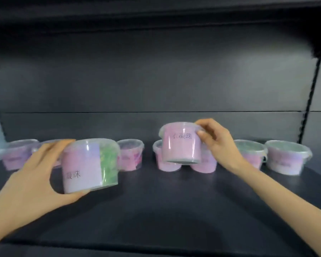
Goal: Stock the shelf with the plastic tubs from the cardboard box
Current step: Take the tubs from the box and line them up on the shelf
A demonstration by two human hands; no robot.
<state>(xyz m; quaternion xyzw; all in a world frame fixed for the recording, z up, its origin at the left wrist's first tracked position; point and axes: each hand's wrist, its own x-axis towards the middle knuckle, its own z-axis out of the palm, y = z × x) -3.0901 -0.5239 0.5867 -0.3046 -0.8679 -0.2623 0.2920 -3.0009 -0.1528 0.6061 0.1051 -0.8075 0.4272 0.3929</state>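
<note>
Hands [32, 175] each grip one tub [85, 164].

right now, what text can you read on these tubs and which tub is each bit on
"凝珠": dark print low on the tub with the green patch, held by the left hand.
"衣凝珠": on the pink tub in the right hand; the middle character is smeared, so 凝 is only a likely reading.
Standing tubs at the back of the shelf: dark marks only, too blurred to read.
</note>
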